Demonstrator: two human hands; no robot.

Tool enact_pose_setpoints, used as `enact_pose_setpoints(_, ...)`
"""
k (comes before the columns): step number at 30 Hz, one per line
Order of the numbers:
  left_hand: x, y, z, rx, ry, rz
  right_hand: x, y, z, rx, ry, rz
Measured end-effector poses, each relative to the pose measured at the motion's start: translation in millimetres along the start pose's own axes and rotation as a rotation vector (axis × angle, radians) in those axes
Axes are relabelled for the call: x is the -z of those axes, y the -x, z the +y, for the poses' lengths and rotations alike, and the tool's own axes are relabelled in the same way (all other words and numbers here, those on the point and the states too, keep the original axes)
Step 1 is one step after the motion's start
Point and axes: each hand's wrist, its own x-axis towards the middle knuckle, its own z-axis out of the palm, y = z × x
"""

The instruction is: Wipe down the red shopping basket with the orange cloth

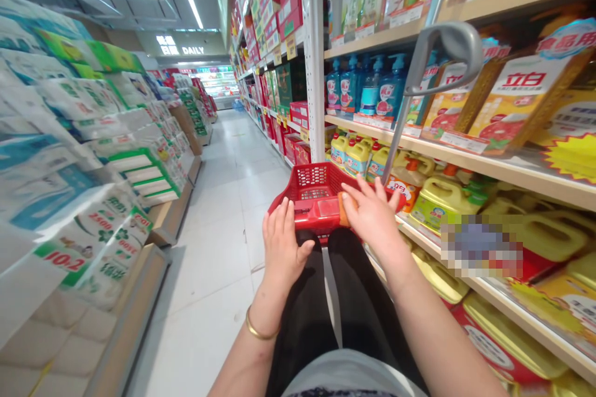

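A red plastic shopping basket (313,177) with pierced walls stands in front of my knees. My left hand (285,239) lies open at its near left corner, fingers stretched out and touching the red rim. At the right of the near rim, my right hand (375,214) presses a small orange-brown piece (345,208), like a cloth or sponge, against the red plastic. Most of that piece is hidden under the hand. A grey pull handle (449,59) on a metal rod rises tilted from the basket's right side.
On the right, shelves (512,161) carry dish soap bottles (388,87) and yellow jugs (444,198). Stacked tissue packs (102,236) line the left side on low wooden platforms (179,198). A tiled aisle floor (223,167) runs ahead between them.
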Motion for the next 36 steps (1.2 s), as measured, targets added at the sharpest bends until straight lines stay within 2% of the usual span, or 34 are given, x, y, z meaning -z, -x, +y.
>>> enact_pose_setpoints(4,1.2,0.6,-1.5,-0.017,-0.020,0.000,-16.1,19.9,-64.3,0.327,-0.048,0.012)
enact_pose_setpoints(6,2.0,0.8,-2.4,-0.026,-0.024,-0.004,-18.5,26.8,-76.9,0.412,-0.080,-0.007)
enact_pose_setpoints(7,2.3,0.8,-2.6,-0.030,-0.025,-0.010,-17.6,28.1,-75.0,0.419,-0.091,-0.016)
enact_pose_setpoints(9,2.6,0.9,-2.4,-0.035,-0.028,-0.020,-12.3,26.1,-56.0,0.365,-0.097,-0.025)
enact_pose_setpoints(13,2.0,0.5,0.2,-0.027,-0.018,-0.012,4.6,6.6,7.3,0.031,-0.068,-0.052)
enact_pose_setpoints(15,1.3,0.2,1.3,-0.014,-0.009,-0.009,9.7,-3.9,25.1,-0.105,-0.041,-0.087)
enact_pose_setpoints(17,0.5,0.2,1.5,-0.002,-0.009,-0.003,9.4,-7.8,22.0,-0.098,-0.008,-0.095)
enact_pose_setpoints(23,0.2,1.5,-2.0,-0.021,-0.021,0.005,-7.2,15.1,-53.3,0.360,-0.010,-0.034)
enact_pose_setpoints(25,1.1,1.6,-2.8,-0.032,-0.023,0.004,-8.2,20.4,-59.2,0.417,-0.030,-0.036)
enact_pose_setpoints(28,1.8,1.6,-2.9,-0.033,-0.025,-0.014,-3.4,19.6,-30.2,0.348,-0.025,-0.041)
enact_pose_setpoints(32,-0.2,1.6,-1.7,-0.020,-0.008,-0.009,5.6,7.5,27.8,0.052,-0.007,-0.002)
enact_pose_setpoints(34,-1.7,1.4,-1.2,-0.010,0.000,0.007,6.3,3.2,35.6,-0.039,0.006,0.021)
enact_pose_setpoints(36,-2.7,1.3,-1.2,0.001,-0.004,0.017,2.9,4.5,22.6,-0.029,0.016,0.040)
